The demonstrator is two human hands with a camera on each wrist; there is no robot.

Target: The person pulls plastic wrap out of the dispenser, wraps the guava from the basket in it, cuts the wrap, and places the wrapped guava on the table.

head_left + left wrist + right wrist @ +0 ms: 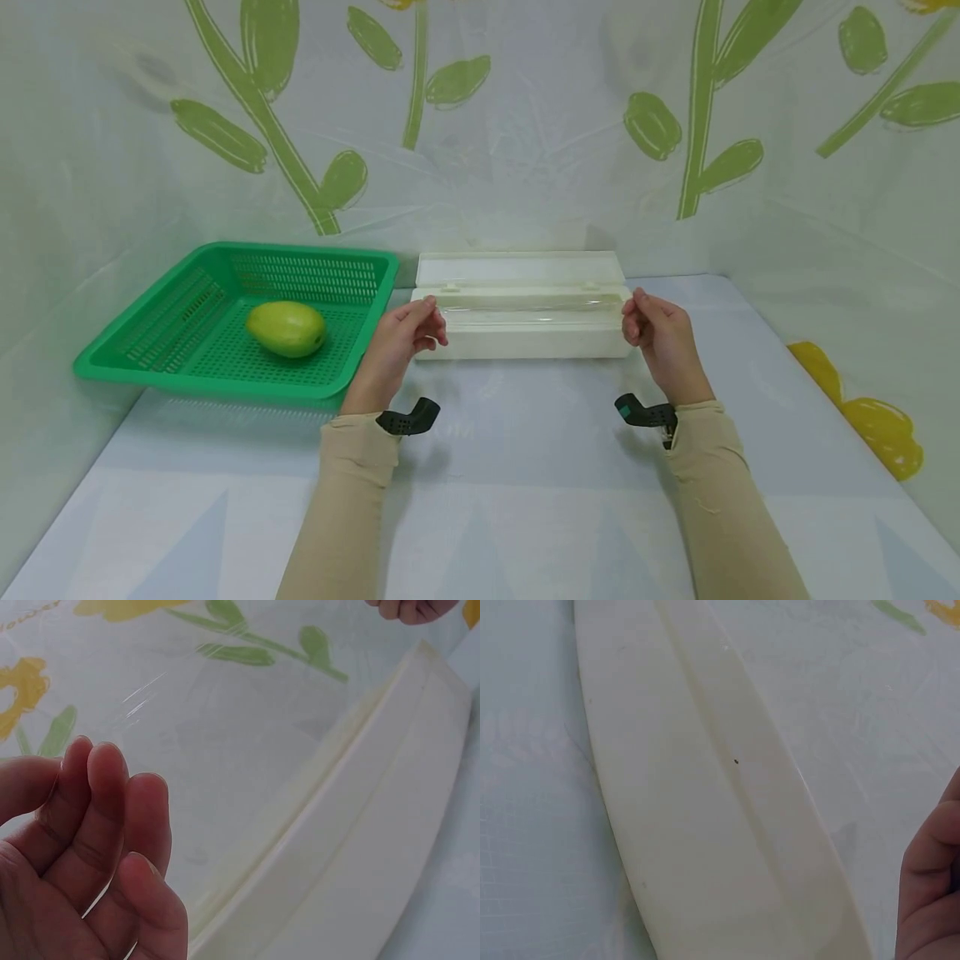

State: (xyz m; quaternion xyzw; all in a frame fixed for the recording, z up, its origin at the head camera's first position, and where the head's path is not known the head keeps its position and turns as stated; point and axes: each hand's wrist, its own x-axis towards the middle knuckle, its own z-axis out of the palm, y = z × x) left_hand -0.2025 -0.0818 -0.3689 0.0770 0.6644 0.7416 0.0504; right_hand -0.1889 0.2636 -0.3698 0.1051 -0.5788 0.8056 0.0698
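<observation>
A strip of clear film (pixel 525 307) stretches from side to side along the upper front of a long white box (pixel 525 343), between the two hands; it shows mainly by its glints, so its exact edges are hard to make out. The left hand (pixel 397 342) is at the film's left end, thumb and forefinger brought together in a pinch on it; the other fingers bend loosely and hold nothing more, and in the left wrist view the film's bright creases run just beyond those fingertips. The right hand (pixel 663 342) is at the opposite end, thumb and bent forefinger meeting on the film's edge, the remaining fingers curled in towards the palm; the right wrist view catches only part of this hand, its fingertips out of sight there.

The box lies lengthwise across the table (pixel 510 467), near its far edge; its lid (pixel 517 267) stands raised at the back. Black wrist cameras sit at both wrists, above the cuffs of beige sleeves (pixel 341 500). To the left is a green basket (pixel 225 385), with one yellow-green fruit (pixel 285 329) lying inside; behind everything hangs a pale backdrop (pixel 540 125) printed with green leaves and stems.
</observation>
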